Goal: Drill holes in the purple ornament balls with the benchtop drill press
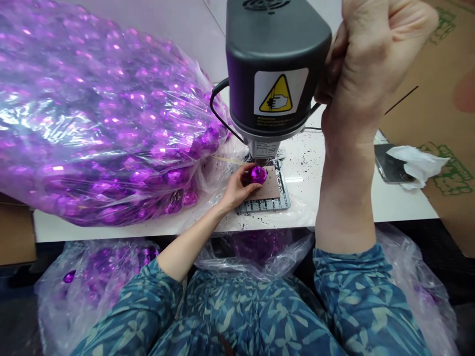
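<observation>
Ball point(259, 174), one, purple: left hand point(237, 189) pinches it over one brown board point(272, 191), beneath one black machine point(274, 49). Right hand point(374, 54) clenched beside machine; held thing hidden, cannot tell.

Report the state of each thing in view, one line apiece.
Left hand, pinching the purple bead
Purple bead, held over the brown board
Black machine, upright; running or not, cannot tell
Right hand, curled shut beside the black machine; grip hidden
Brown board, flat on the grey base
Large plastic bag, bulging
White table, strewn with dark flecks
Phone, partly covered by the tissue
Tissue, crumpled
</observation>
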Motion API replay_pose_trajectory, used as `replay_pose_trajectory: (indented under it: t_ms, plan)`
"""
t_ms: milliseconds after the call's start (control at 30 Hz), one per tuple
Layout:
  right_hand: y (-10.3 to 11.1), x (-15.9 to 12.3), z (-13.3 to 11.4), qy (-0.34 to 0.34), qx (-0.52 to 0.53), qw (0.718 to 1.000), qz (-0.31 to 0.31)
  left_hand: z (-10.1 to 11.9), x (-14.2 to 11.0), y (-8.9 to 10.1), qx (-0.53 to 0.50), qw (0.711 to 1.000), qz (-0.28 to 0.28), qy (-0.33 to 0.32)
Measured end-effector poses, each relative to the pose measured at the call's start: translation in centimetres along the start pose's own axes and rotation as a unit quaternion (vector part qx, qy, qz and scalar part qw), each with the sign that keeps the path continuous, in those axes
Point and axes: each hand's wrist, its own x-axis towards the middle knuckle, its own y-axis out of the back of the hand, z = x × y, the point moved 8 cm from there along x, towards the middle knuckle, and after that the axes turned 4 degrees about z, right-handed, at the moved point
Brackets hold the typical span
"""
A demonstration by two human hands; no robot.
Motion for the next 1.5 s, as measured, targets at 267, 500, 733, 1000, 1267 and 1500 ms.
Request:
replay_pose_trajectory:
  t_ms: [267,500,733,1000,1267,1500]
  plan:
    - [0.1,0.0,0.1,0.003,-0.029,1.0,-0.002,1.9,-1.2,-0.9,0.138,0.987,0.017,-0.087]
    - [0.8,-1.4,-0.9,0.042,-0.014,0.999,0.024,0.9,-1.4,-1.2,0.079,0.996,0.015,-0.048]
    - [2.5,-4.9,-2.1,0.127,0.013,0.99,0.061,1.1,-1.4,-1.1,0.064,0.997,0.011,-0.035]
    - [4.1,-8.3,-2.4,0.103,-0.052,0.989,0.095,0.8,-1.4,-1.3,0.081,0.996,0.003,-0.041]
    - [5.1,-9.3,-1.5,0.182,0.018,0.976,0.116,0.9,-1.5,-1.3,0.084,0.995,0.004,-0.044]
    - [6.1,-10.3,-0.9,0.238,0.027,0.963,0.12,0.7,-1.5,-1.1,0.084,0.996,0.011,-0.037]
